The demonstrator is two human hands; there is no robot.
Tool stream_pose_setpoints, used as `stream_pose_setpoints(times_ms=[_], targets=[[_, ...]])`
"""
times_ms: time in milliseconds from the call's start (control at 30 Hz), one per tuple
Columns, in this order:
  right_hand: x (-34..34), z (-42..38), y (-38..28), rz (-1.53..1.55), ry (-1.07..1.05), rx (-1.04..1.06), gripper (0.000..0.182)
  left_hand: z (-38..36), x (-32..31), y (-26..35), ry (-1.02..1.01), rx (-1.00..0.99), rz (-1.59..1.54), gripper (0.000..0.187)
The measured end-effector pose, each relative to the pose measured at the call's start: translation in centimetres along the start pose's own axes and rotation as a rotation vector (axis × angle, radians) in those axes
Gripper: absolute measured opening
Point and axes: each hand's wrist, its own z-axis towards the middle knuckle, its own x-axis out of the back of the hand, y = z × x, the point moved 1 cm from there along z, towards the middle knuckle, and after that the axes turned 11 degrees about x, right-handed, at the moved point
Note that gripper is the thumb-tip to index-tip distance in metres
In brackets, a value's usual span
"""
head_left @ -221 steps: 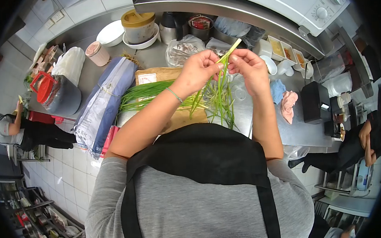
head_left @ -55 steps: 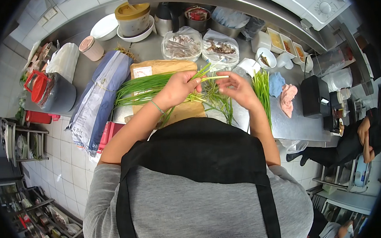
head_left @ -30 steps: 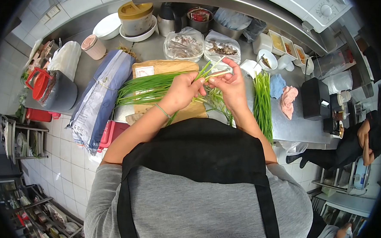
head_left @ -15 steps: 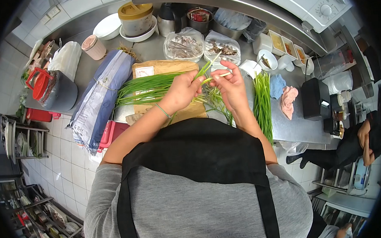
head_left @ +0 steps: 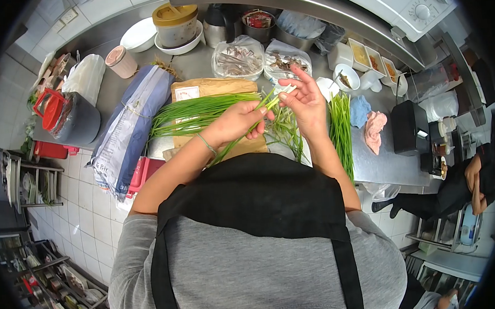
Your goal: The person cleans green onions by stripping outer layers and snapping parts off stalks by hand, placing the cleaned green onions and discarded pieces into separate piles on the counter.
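Between my hands are a few garlic chive stalks (head_left: 267, 102), white at one end, their green leaves running down toward the apron. My left hand (head_left: 239, 123) is closed round the stalks. At the pale ends, my right hand (head_left: 305, 104) pinches with thumb and finger while other fingers stretch upward. Below lies a loose heap of thin trimmings (head_left: 285, 131). To the left, a large bunch of chives (head_left: 192, 114) lies across a brown paper bag (head_left: 216, 86). A second, straightened bunch (head_left: 341, 141) lies right of my right hand.
A blue-and-white wrapped bundle (head_left: 131, 116) lies at left. Behind stand bagged trays (head_left: 238, 59) and a yellow-lidded tub (head_left: 176, 26). Blue (head_left: 360, 111) and pink cloths (head_left: 375, 132) and a black box (head_left: 409, 128) are at right. Another person (head_left: 456, 183) is at far right.
The stalks in my hands have swung, their green leaves now trailing below my left wrist. My right hand has shifted slightly, its fingers stretched higher near the white ends.
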Motion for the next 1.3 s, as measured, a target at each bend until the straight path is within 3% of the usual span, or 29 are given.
stream_pose_setpoints(times_ms=[100, 200, 300, 400, 467, 533, 633, 767, 900, 1000, 1100, 1200, 1233, 1300], targets=[[-0.5, -0.4, 0.3, -0.024, -0.041, -0.059, 0.060, 0.1, -0.1, 0.5, 0.042, -0.042, 0.019, 0.027], [-2.5, -0.8, -0.4, 0.107, 0.212, 0.020, 0.041, 0.3, -0.1, 0.6, 0.127, -0.113, 0.134, 0.025], [-1.3, -1.9, 1.7, 0.213, 0.082, -0.321, 0.025, 0.4, -0.4, 0.7, 0.162, -0.133, 0.221, 0.025], [-0.4, -1.5, 2.6, 0.244, 0.149, -0.273, 0.018, 0.6, -0.6, 0.3, 0.162, -0.169, 0.193, 0.022], [0.7, -0.3, 2.3, 0.312, 0.301, -0.195, 0.014, 0.4, -0.5, 0.5, 0.158, -0.149, 0.194, 0.023], [2.2, 0.8, 1.9, 0.415, 0.437, -0.078, 0.014, 0.3, -0.3, 0.5, 0.152, -0.136, 0.192, 0.024], [2.1, 0.8, 0.2, 0.271, 0.283, -0.114, 0.023, 0.4, 0.1, 0.1, 0.129, -0.113, 0.160, 0.025], [-0.2, -0.7, 0.4, -0.010, -0.042, 0.015, 0.035, 0.5, 0.0, 0.1, 0.092, -0.076, 0.080, 0.025], [-1.0, -1.5, 0.6, -0.116, -0.135, 0.027, 0.036, 0.7, -0.1, 0.1, 0.114, -0.109, 0.068, 0.024], [-1.6, -1.6, 0.6, 0.025, 0.128, 0.119, 0.038, 0.8, 0.1, 0.2, 0.106, -0.119, 0.105, 0.024], [-1.6, -2.6, 2.3, 0.220, 0.066, -0.111, 0.040, 0.8, 0.0, 0.8, 0.058, -0.094, 0.091, 0.025], [-2.4, -2.8, 1.2, 0.306, -0.124, -0.210, 0.040, 0.8, -0.7, 1.3, 0.033, -0.065, 0.313, 0.026], [-2.4, -2.5, 0.4, 0.240, -0.157, -0.225, 0.039, 0.7, -1.1, 1.5, 0.032, -0.077, 0.310, 0.026], [-1.0, -1.3, -0.2, 0.155, -0.039, -0.034, 0.038, 0.3, -1.6, 2.1, 0.033, -0.103, 0.306, 0.026]])
